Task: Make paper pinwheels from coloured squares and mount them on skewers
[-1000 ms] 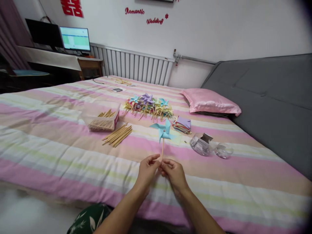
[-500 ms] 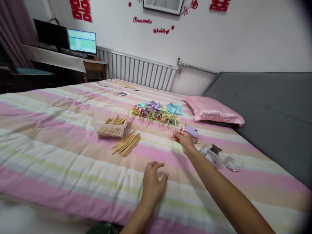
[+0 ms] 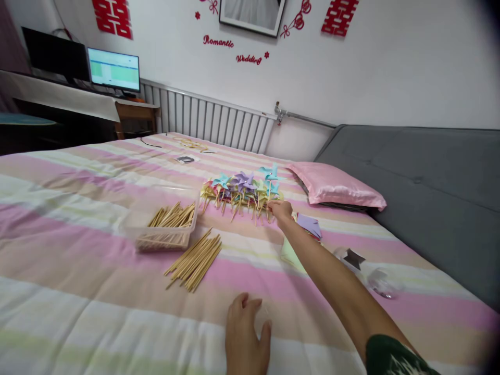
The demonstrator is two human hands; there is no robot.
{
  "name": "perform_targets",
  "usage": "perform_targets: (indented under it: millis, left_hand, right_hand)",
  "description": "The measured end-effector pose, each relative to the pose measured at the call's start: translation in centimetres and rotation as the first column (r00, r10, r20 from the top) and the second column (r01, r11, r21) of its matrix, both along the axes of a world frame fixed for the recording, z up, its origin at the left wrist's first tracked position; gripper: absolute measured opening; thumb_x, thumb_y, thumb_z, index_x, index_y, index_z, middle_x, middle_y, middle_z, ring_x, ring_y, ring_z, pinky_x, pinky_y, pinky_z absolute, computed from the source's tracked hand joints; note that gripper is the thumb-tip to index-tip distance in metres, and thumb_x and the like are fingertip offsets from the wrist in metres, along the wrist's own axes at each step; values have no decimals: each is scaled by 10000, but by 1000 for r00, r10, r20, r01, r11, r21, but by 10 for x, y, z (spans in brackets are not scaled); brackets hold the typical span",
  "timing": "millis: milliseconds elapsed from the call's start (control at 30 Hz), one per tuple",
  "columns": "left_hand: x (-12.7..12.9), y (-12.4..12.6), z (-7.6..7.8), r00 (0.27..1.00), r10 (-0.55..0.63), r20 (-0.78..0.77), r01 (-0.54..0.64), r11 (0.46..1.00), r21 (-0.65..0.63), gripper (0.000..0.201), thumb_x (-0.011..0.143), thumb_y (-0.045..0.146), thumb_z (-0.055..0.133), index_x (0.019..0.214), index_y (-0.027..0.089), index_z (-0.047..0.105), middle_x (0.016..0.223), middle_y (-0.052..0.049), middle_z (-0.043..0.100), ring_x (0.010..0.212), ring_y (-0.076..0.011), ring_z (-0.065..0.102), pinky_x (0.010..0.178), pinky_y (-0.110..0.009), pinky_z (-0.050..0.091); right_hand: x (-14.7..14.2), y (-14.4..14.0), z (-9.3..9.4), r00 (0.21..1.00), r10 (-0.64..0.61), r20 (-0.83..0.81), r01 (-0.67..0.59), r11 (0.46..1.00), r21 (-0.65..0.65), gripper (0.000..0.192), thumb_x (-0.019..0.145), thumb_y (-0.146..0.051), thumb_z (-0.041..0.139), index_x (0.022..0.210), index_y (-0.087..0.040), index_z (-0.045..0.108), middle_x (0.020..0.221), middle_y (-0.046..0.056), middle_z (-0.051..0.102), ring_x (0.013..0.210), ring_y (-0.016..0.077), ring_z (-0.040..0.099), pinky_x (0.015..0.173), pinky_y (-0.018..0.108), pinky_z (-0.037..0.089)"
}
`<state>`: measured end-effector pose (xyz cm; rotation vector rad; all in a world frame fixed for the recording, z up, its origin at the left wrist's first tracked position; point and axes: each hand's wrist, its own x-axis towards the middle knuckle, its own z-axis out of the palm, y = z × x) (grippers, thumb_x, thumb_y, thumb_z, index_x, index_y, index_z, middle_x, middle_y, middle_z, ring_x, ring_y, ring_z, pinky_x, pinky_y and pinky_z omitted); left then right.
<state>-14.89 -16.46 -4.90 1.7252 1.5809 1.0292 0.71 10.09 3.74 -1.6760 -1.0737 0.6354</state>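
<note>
Pinwheel stick [image 3: 270, 191] pinched low in R hand [image 3: 280, 209] — prob. keeps blades [image 3: 269, 172] uncrushed. L hand [image 3: 247, 334], 7 o'clock from R: fingers apart.

Pinwheels [image 3: 244, 181] are blue, purple and yellow, the pillow [image 3: 339, 186] pink, the bedspread [image 3: 97, 284] striped pink, white and tan.
</note>
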Motion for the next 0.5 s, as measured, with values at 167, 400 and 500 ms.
perform_targets:
  millis: [167, 400, 500]
  left_hand:
    - [3, 5, -22, 995, 82, 56, -90, 983, 159, 295, 666, 215, 550, 917, 154, 690, 1072, -167, 593, 1011, -293, 562, 883, -460, 444]
    - [2, 10, -31, 993, 92, 72, -105, 972, 209, 308, 614, 184, 565, 891, 157, 697, 1037, -172, 614, 948, -300, 598, 823, -452, 492]
    - [1, 10, -31, 994, 80, 76, -94, 973, 211, 314, 610, 174, 568, 894, 155, 698, 1028, -172, 622, 941, -300, 607, 822, -450, 497]
  right_hand:
    - [-2, 39, -7, 997, -22, 77, 32, 990, -135, 317, 866, -310, 539, 1147, -163, 532, 1174, 81, 550, 971, 199, 577, 796, 388, 504]
    - [-4, 69, -25, 986, -57, 155, 92, 971, -222, 316, 871, -313, 531, 1149, -165, 528, 1167, 82, 552, 974, 198, 577, 806, 395, 501]
    - [-7, 75, -29, 978, -83, 189, 127, 964, -232, 319, 869, -313, 534, 1150, -162, 526, 1164, 81, 552, 974, 200, 578, 805, 395, 502]
